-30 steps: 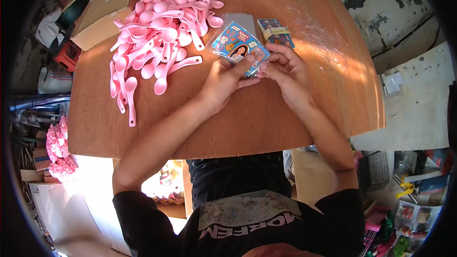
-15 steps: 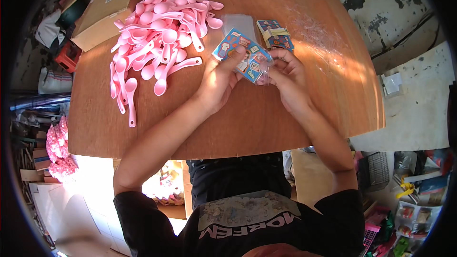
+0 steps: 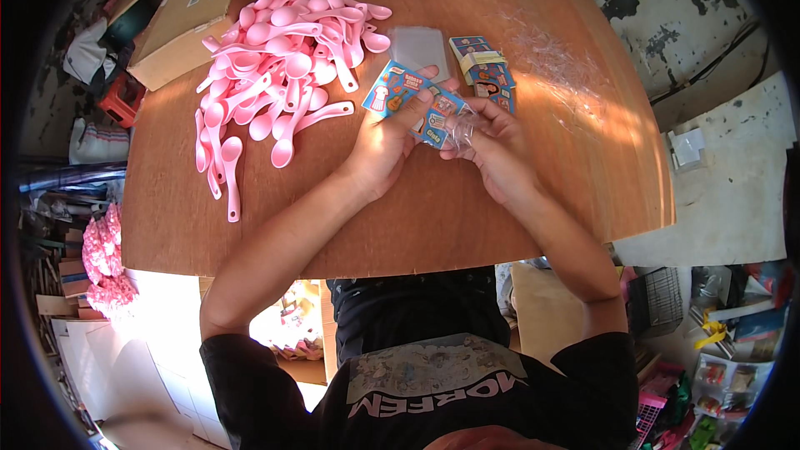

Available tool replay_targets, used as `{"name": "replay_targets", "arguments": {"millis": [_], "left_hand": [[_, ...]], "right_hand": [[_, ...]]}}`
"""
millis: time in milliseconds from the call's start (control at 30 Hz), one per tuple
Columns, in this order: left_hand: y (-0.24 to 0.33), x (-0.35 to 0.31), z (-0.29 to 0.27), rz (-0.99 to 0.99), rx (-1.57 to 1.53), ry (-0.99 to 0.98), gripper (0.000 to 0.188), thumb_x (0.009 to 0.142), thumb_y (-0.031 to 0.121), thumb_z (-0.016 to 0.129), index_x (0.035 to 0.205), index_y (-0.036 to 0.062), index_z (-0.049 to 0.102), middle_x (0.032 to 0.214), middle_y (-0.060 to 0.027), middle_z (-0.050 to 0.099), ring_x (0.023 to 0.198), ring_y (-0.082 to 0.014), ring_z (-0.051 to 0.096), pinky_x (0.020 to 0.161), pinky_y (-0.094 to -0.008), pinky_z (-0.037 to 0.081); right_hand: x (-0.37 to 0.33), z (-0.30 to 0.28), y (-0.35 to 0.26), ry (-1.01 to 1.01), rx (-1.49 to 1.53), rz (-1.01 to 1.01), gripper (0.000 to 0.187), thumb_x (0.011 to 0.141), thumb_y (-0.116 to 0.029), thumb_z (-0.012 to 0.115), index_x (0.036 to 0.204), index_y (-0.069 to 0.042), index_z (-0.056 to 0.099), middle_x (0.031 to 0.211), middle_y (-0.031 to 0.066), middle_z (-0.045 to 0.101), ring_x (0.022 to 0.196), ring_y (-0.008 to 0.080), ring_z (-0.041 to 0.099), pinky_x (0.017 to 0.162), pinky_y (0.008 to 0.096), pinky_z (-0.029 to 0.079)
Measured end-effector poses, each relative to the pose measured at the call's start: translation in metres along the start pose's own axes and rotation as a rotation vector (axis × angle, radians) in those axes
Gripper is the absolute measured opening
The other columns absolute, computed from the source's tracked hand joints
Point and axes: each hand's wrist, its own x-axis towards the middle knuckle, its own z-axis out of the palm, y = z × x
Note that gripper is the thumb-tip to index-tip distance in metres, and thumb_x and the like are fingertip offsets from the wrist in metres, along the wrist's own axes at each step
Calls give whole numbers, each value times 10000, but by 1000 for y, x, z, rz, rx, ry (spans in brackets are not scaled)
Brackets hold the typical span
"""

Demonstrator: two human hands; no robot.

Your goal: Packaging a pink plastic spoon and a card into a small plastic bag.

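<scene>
A blue printed card pack (image 3: 388, 95) is gripped in my left hand (image 3: 377, 150), thumb pressed across its front and fingers behind. Crumpled clear plastic film (image 3: 463, 127) clings to the pack's right end. My right hand (image 3: 505, 158) pinches that film between thumb and fingers. Just beyond my hands lies a stack of similar blue packs (image 3: 493, 82) with a pale band round it. Left of that stack, a pile of clear plastic sleeves (image 3: 418, 43) rests flat on the table.
Many pink plastic spoons (image 3: 287, 62) are heaped on the wooden table (image 3: 400, 237) at the left. Behind them stands a cardboard box (image 3: 185, 23). Loose scraps of clear film (image 3: 554, 67) lie at the right. A red plastic stool (image 3: 123, 100) is beyond the left edge.
The card pack has shifted slightly left and down. More crumpled film shows at its right end, where my right hand has moved a little lower. The nearby stack of packs is less covered now.
</scene>
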Motion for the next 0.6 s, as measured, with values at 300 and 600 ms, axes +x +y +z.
{"name": "replay_targets", "arguments": {"millis": [300,600], "left_hand": [[-3,-3,8,-15,15,-27,494,927,168,552,1360,37,354,1343,-163,488,1198,-259,516,997,-437,439],[1,15,-27,-62,-387,-3,464,855,62,561,1277,17,374,1150,-216,564,1090,-361,573,958,-509,481]], "right_hand": [[-6,9,-4,-26,203,59,207,875,-50,619,1066,-11,548,909,91,651,803,152,664,698,297,585],[-11,17,-15,-17,-912,-1021,317,703,29,722,1007,-39,666,1056,117,592,934,232,569,741,342,503]]}}
